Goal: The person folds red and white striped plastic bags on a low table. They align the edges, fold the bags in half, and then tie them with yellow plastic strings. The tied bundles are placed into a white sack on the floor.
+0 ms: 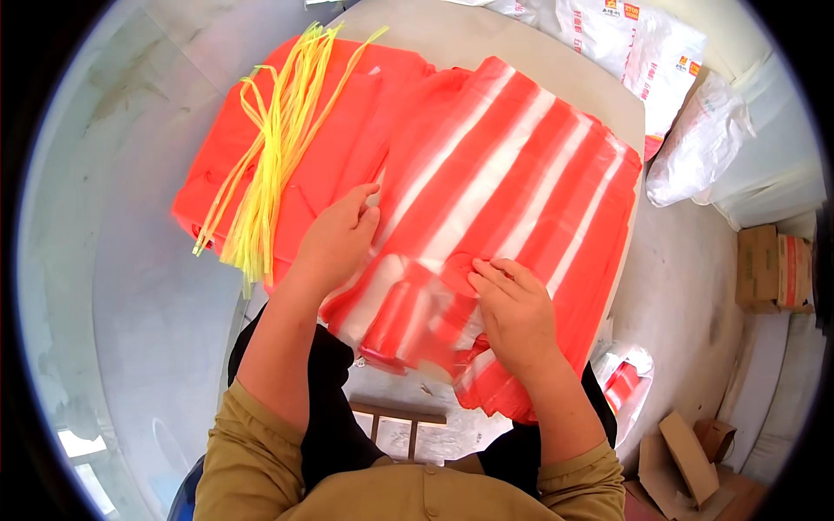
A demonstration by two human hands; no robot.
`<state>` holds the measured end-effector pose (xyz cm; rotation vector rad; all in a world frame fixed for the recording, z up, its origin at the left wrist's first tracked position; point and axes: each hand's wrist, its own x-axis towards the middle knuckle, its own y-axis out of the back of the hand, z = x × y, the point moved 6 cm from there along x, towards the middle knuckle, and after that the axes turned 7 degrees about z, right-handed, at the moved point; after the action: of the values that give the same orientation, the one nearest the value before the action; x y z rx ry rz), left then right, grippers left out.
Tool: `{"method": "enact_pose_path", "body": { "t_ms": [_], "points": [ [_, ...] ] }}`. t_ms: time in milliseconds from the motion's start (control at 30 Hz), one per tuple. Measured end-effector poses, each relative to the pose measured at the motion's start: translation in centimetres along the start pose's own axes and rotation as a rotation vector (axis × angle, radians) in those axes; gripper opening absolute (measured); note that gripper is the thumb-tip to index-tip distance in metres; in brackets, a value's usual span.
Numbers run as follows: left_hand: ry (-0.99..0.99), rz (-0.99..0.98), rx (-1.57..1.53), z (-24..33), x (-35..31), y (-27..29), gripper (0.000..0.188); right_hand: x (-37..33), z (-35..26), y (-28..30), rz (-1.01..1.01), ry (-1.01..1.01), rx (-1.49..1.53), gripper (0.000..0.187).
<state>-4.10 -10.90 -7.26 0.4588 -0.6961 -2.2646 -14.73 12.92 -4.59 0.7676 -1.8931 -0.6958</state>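
A stack of red-and-white striped plastic bags lies spread over the table in front of me, its near end crumpled and hanging over the edge toward my lap. My left hand rests at the left border of the striped bags, thumb and forefinger apart. On the near part of the stack, my right hand has its fingers bent together, gripping a fold of striped bag. A bundle of thin yellow plastic strips lies left of my left hand, across a pile of plain red plastic.
The pale table shows beyond the bags. Past its right side are white printed sacks and a white bundle. Cardboard boxes stand far right, with opened cartons lower right. Near my right thigh, a white bag holds red plastic.
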Motion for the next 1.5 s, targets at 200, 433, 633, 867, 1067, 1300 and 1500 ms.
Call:
{"method": "enact_pose_path", "body": {
  "t_ms": [200,433,633,867,1067,1300,1500],
  "points": [
    [-0.087,0.019,-0.039,-0.9,0.1,0.1,0.047,-0.4,0.9,0.7,-0.055,-0.122,0.121,0.028],
    [-0.04,-0.074,-0.284,-0.4,-0.6,-1.6,0.051,-0.7,0.9,1.5,-0.2,-0.28,0.167,0.03],
    [0.026,-0.08,-0.338,-1.1,-0.5,-1.7,0.055,-1.7,1.2,2.6,-0.183,-0.464,0.359,0.033],
    [-0.002,-0.106,-0.195,-2.2,-0.5,-1.0,0.061,-3.1,2.0,2.5,-0.235,-0.389,0.305,0.034],
    [-0.171,-0.136,0.025,-0.7,-1.3,-1.0,0.059,-2.8,1.7,3.4,-0.377,-0.215,0.154,0.03],
    [-0.162,-0.187,-0.08,-0.3,-0.9,-0.7,0.062,-5.6,8.4,7.2,-0.076,-0.485,-0.18,0.064],
    [-0.269,-0.222,0.158,0.5,-1.5,-2.9,0.084,-9.7,15.7,5.7,0.06,-0.917,0.094,0.08]
  ]
}}
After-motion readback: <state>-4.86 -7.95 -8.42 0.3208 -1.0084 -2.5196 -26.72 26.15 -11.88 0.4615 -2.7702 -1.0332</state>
